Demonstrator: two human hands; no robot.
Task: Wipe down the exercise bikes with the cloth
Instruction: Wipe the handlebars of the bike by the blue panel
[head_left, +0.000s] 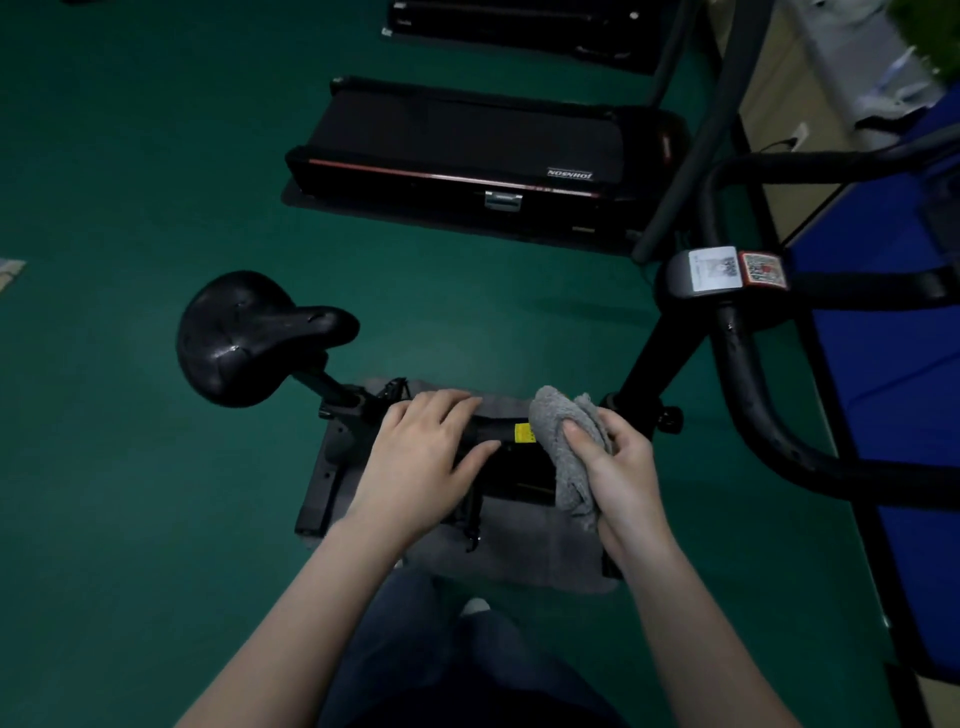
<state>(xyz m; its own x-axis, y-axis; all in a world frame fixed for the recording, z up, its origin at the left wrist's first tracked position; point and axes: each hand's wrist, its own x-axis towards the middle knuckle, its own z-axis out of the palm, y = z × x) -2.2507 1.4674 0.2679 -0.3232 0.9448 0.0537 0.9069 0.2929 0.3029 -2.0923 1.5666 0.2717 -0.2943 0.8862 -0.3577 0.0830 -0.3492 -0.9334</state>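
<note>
Presently listed: exercise bike (498, 436), black, standing on a grey mat (519, 551) over green floor (130, 467). Saddle (244, 338) to the left, handlebars (763, 415) to the right with a stickered console (711, 270) at the top of the post. Left hand (431, 457) lies flat with straight fingers on the frame bar. Right hand (618, 467) grips a bunched grey cloth (566, 441), pressed against the bar just beside a yellow label (522, 432). Beyond the bike: two black treadmills (467, 150), the nearer on its own mat. Blue panel (883, 389) at right, behind the handlebars. No containers in view.
</note>
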